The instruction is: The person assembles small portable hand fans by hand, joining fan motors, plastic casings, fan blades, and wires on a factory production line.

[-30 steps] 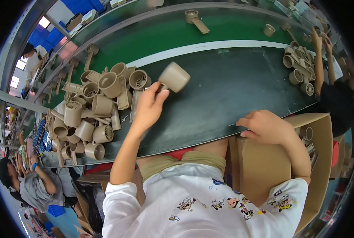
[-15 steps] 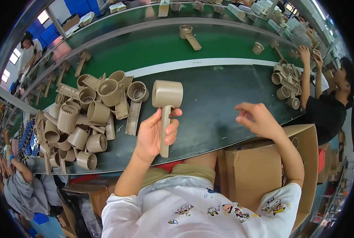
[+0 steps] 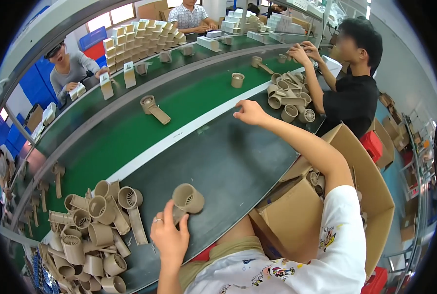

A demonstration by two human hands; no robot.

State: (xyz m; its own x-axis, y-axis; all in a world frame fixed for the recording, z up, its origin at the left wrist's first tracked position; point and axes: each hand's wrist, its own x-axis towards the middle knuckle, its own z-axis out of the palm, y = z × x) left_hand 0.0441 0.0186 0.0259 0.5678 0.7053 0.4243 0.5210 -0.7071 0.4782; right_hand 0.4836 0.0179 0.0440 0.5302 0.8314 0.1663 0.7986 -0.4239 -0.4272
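Low over the dark work surface, my left hand [image 3: 172,235] grips a beige handheld-fan housing [image 3: 189,199] near its handle. The round barrel points up, showing vent slots inside, while the hand mostly hides the handle. My right hand [image 3: 252,113] is stretched forward above the far edge of the surface, beside the white strip [image 3: 172,135]. Its fingers are curled together, and nothing shows in them. Left of my left hand lies a heap of similar beige housings [image 3: 101,235], some with flat handle pieces.
A beige housing with a handle [image 3: 155,109] and a beige ring-shaped part [image 3: 237,80] lie on the green belt [image 3: 115,142]. At right, a co-worker [image 3: 351,83] sits by another housing pile [image 3: 291,93]. A cardboard box [image 3: 297,215] stands beside my right arm. White boxes [image 3: 130,41] are stacked across.
My view has turned to the right. The left hand has lowered the fan housing and tipped it from upright to barrel opening up. My right hand has reached forward to the belt side.
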